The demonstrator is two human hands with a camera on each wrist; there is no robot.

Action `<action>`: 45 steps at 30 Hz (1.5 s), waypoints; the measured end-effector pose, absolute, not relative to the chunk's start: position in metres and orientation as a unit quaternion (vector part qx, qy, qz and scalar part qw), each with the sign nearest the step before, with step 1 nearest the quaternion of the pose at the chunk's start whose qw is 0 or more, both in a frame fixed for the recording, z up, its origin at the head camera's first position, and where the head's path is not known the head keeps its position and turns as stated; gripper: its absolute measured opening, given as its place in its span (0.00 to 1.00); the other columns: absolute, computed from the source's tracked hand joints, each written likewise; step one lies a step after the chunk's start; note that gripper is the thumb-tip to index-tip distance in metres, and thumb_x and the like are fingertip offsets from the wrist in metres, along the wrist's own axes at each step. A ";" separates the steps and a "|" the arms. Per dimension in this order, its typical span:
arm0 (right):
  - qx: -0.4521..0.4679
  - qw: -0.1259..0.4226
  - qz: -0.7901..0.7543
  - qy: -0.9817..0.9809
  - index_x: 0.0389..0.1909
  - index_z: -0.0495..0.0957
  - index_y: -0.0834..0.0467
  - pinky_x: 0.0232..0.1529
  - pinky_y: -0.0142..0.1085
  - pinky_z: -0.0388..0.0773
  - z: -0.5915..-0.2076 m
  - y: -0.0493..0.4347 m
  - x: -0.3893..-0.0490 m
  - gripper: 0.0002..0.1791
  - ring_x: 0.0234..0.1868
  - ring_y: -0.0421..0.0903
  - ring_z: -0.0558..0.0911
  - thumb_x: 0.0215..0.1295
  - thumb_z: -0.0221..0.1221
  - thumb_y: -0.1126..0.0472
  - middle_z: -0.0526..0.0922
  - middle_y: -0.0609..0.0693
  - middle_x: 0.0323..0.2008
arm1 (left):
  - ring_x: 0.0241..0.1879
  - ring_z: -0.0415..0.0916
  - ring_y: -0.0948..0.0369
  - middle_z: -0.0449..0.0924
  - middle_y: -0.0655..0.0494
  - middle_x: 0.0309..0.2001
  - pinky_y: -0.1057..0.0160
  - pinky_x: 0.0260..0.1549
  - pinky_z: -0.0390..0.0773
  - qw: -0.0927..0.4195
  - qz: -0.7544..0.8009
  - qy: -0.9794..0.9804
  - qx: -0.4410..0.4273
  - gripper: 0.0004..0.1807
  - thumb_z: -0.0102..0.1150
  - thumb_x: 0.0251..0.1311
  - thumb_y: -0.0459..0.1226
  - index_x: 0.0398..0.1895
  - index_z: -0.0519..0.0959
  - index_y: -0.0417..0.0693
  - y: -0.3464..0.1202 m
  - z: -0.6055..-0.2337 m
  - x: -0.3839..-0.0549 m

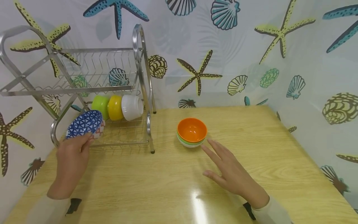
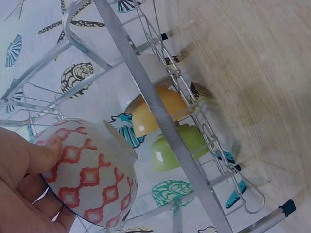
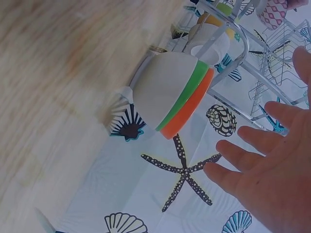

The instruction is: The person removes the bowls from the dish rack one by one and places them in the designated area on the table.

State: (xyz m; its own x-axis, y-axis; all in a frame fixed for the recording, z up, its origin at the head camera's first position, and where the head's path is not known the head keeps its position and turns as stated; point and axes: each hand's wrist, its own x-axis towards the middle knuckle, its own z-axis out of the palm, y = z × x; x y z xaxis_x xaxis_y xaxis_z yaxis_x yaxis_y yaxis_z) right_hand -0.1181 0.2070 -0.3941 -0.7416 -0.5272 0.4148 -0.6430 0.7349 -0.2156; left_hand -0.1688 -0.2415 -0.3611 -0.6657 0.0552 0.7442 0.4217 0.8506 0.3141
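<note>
My left hand (image 1: 73, 155) pinches the rim of a patterned bowl (image 2: 92, 174), blue inside with red diamonds on a white outside. In the head view that bowl is tilted at the front left of the rack's lower shelf. Behind it on this shelf, a green bowl (image 1: 100, 105), a yellow bowl (image 1: 115, 108) and a white bowl (image 1: 132, 107) stand on their sides in a row. My right hand (image 1: 227, 169) has its fingers spread, fingertips close to a nested stack of bowls. An orange bowl (image 1: 192, 130) tops the stack, with green and white rims below.
The two-tier metal dish rack (image 1: 149, 133) stands at the left of the wooden table (image 1: 167, 186). Its upper shelf (image 1: 98, 74) sits above the row of bowls. A white cloth (image 1: 240, 56) printed with starfish and shells hangs behind and beside the table.
</note>
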 end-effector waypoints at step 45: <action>0.338 0.168 0.181 -0.908 0.73 0.55 0.55 0.64 0.61 0.62 -0.396 0.197 -0.119 0.41 0.70 0.60 0.60 0.65 0.58 0.43 0.55 0.57 0.73 | 0.31 0.81 0.57 0.86 0.49 0.31 0.56 0.39 0.80 0.379 -0.244 -0.840 -0.301 0.09 0.69 0.46 0.27 0.34 0.86 0.39 -0.172 -0.343 -0.123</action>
State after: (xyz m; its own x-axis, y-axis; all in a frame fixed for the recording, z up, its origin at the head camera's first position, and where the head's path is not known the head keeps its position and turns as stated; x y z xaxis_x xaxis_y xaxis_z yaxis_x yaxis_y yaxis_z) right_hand -0.1194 0.1973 -0.3959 -0.7152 -0.5536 0.4267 -0.6749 0.7058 -0.2155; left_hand -0.1234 -0.1720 -0.3429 -0.5312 0.3199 0.7845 0.6909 0.6995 0.1825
